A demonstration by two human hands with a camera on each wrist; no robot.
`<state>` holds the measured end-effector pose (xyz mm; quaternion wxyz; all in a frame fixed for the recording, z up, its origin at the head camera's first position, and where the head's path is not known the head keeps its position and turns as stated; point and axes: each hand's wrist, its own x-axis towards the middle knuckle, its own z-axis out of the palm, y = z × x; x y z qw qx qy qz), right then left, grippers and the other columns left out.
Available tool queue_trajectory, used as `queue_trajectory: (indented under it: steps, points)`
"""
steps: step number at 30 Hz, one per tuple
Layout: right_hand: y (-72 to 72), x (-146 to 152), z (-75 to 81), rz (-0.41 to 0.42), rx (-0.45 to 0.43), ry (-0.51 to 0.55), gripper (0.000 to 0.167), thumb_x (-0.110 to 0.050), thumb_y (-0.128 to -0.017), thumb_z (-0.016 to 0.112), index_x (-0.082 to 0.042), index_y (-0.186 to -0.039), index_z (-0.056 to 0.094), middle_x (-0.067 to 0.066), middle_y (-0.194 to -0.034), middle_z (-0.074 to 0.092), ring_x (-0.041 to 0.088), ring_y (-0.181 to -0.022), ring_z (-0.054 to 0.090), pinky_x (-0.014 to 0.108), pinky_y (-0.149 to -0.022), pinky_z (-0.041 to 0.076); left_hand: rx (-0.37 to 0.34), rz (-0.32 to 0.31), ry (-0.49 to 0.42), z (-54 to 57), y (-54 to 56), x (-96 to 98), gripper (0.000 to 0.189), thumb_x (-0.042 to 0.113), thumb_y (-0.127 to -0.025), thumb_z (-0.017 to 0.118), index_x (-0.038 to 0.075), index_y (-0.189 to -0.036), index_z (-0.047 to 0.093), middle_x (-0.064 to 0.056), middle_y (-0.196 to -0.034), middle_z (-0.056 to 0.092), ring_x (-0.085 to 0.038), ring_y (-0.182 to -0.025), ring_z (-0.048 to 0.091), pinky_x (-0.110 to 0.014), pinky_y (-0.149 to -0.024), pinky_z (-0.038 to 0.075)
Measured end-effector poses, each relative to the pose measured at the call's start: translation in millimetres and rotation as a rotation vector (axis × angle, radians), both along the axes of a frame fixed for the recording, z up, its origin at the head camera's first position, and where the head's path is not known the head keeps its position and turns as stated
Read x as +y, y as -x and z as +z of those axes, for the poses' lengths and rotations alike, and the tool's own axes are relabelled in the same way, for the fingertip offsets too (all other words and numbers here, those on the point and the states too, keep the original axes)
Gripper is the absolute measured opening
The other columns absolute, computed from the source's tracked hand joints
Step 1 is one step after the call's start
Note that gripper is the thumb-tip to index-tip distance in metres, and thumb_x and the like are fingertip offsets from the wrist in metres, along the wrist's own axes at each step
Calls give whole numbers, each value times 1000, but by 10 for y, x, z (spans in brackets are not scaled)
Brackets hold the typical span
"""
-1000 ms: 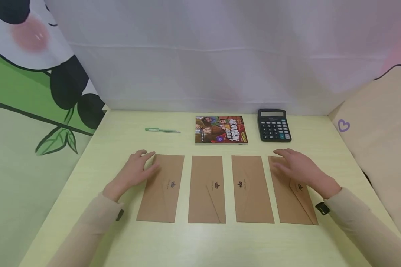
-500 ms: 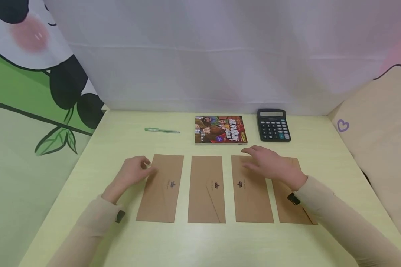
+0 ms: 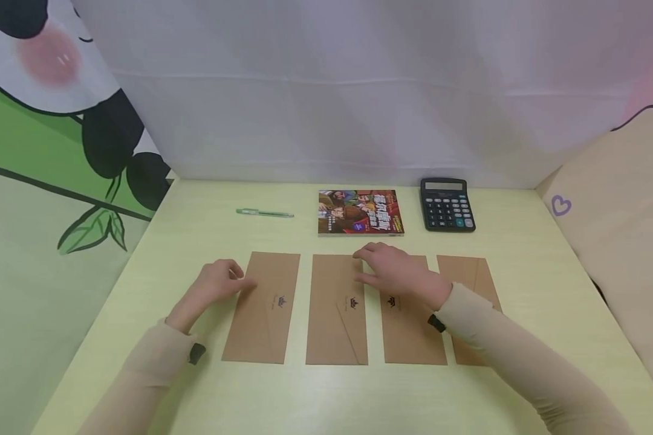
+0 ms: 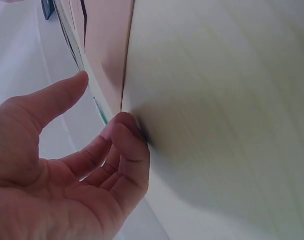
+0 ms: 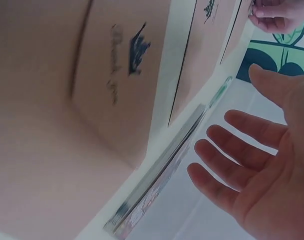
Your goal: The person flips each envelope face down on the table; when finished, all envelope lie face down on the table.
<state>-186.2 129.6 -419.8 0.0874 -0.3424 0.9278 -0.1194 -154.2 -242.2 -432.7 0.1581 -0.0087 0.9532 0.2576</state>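
Several brown paper envelopes lie in a row on the table. At the left edge of the leftmost envelope (image 3: 263, 326) is my left hand (image 3: 212, 285). In the left wrist view its fingers are bent, their tips down by the envelope's edge, while the thumb stands apart over the envelope side; nothing is pinched. My right hand (image 3: 401, 270) hovers palm down over the third envelope (image 3: 413, 341), its fingers reaching the right edge of the second envelope (image 3: 326, 326). Spread and loosely bent, these fingers hold nothing in the right wrist view. The right forearm partly covers the rightmost envelope (image 3: 462, 269).
Behind the envelopes lie a green pen (image 3: 265, 212), a colourful book (image 3: 360, 212) and a black calculator (image 3: 447, 204). A pale curtain (image 3: 326, 121) closes off the table's back edge. Printed cloth panels (image 3: 620, 217) flank the sides.
My right hand has swept left from the rightmost envelope to between the second and third. My left hand's fingers have bent inward beside the leftmost envelope. The envelopes look unmoved.
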Motion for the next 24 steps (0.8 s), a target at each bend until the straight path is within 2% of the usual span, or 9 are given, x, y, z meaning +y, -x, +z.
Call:
queue_trajectory:
  steps: [5,10,16,24]
  points:
    - [-49,-211,-65,79,29,-70,47,-44,-94,57,-11,-127,59,5,-123,57,23,-112,52,37,-96,41,-22,15,9,-10,30,3,49,38,-86,68,-6,-105,58,-23,-101,62,-32,-86,60,-41,-69,50]
    - [-124,-458,-189,155,45,-83,49,-46,-92,59,-10,-125,58,8,-122,56,25,-112,51,39,-98,38,-11,21,13,-17,36,14,46,37,-85,69,-4,-102,59,-21,-99,62,-31,-85,59,-40,-69,49]
    - [-218,-695,-270,156,72,-106,59,-54,-89,58,-12,-130,56,8,-127,54,28,-120,46,47,-100,31,-3,12,8,17,7,41,42,37,-83,71,-2,-94,59,-17,-92,62,-29,-81,56,-38,-67,47]
    - [-302,-911,-223,148,70,-128,56,-52,-90,59,-13,-131,56,6,-127,54,25,-119,45,46,-101,32,-15,12,17,19,-15,64,42,35,-82,73,-2,-94,58,-16,-92,60,-28,-80,54,-37,-66,47]
